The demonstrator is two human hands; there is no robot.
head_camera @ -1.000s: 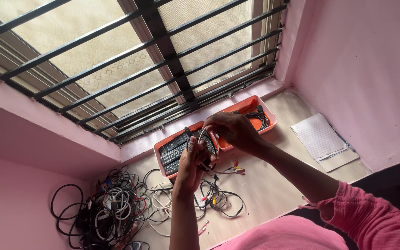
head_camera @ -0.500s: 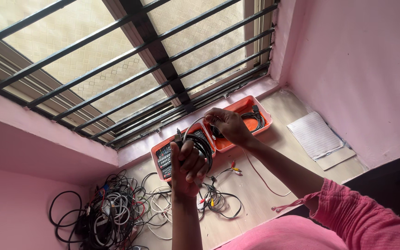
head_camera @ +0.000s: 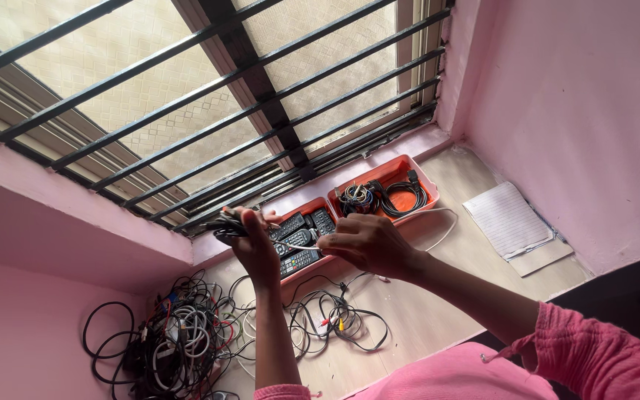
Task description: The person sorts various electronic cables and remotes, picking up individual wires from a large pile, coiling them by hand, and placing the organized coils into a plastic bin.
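Two hands meet above the floor: the right hand (head_camera: 364, 243) pinches a thin cable's (head_camera: 438, 226) loose end taut, while the left hand (head_camera: 255, 241) clutches the dark coiled bundle (head_camera: 224, 224), keeping loops together. Farther off, orange trays (head_camera: 427, 194) hold remotes (head_camera: 299, 241) and wound cords.

Wood tabletop (head_camera: 438, 296) w/ 2 orange trays (head_camera: 427, 185), tangled cable pile (head_camera: 179, 333), loose cables (head_camera: 335, 326), white notepad (head_camera: 509, 218) by wall.
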